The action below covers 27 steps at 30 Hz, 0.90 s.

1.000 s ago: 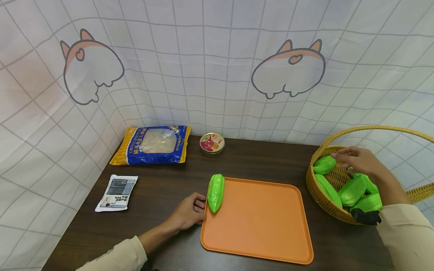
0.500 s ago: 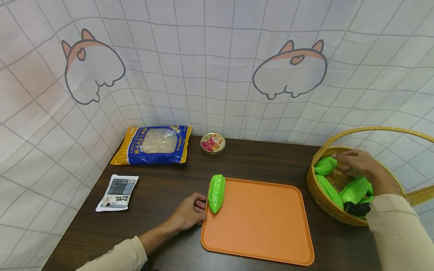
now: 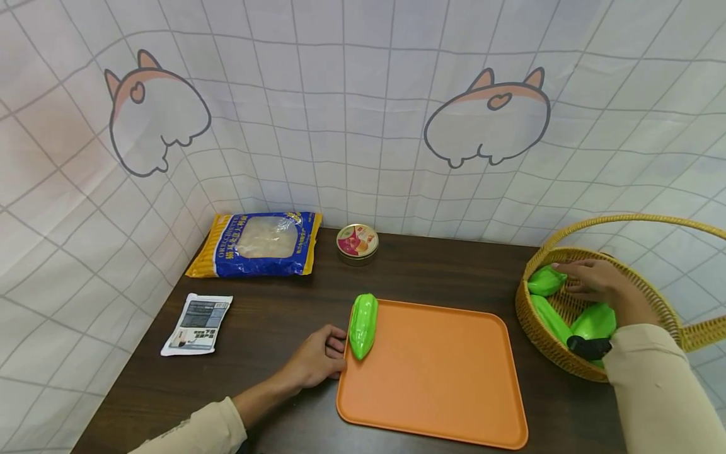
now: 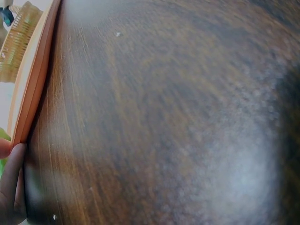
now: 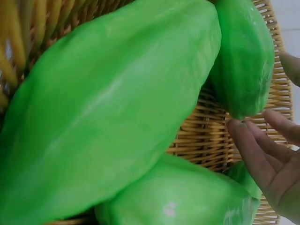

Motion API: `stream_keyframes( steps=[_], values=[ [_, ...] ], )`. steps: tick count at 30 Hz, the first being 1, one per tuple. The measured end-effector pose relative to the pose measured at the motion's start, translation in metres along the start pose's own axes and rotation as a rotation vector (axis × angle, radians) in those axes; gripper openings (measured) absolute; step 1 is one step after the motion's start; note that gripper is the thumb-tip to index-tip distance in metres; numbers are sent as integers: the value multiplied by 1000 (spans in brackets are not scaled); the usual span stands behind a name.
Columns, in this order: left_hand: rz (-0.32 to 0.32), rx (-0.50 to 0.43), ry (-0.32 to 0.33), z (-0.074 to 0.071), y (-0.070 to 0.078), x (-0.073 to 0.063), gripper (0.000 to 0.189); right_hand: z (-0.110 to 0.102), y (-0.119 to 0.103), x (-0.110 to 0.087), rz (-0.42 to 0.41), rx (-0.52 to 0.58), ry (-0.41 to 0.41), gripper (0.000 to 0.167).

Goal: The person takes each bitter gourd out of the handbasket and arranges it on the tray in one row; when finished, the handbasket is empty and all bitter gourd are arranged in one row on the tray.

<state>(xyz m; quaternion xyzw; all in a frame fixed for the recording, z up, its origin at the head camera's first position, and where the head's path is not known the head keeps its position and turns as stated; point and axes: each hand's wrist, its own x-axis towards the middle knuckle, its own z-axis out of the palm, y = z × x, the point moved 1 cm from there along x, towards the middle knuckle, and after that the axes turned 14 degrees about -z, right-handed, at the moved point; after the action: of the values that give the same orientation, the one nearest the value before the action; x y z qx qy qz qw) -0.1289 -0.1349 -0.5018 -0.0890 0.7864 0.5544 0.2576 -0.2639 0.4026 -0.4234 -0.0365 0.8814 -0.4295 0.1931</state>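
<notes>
My left hand (image 3: 317, 358) grips the left edge of an orange tray (image 3: 437, 372), with a finger against the outer side of its rim in the left wrist view. One ridged green star fruit (image 3: 363, 326) lies along that left edge of the tray. My right hand (image 3: 604, 284) is over the wicker basket (image 3: 527, 321), with several more green star fruits inside. In the right wrist view its fingers are spread, thumb apart, and the fingertips come close to the end of one star fruit (image 5: 246, 58). Whether they touch it, I cannot tell. My forearm hides part of the basket.
A blue and yellow pasta bag (image 3: 255, 244) and a round tin (image 3: 357, 243) stand at the back of the dark wooden table (image 3: 272, 315). A small white packet (image 3: 197, 325) lies at the left. The basket's tall handle (image 3: 624, 219) arches over its right side.
My right hand has moved slightly lower into the basket, and its forearm has shifted left, covering more of the near fruits. My left hand stays at the tray's edge.
</notes>
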Motion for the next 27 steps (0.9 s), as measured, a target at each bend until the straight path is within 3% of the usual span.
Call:
stream_keyframes(
  steps=[16,27],
  values=[
    [0,13,5,1,-1,-1,58,4,4,9,54,90,-21,87],
    [-4,7,-1,1,0,0,58,1,7,10,34,112,-16,85]
  ],
)
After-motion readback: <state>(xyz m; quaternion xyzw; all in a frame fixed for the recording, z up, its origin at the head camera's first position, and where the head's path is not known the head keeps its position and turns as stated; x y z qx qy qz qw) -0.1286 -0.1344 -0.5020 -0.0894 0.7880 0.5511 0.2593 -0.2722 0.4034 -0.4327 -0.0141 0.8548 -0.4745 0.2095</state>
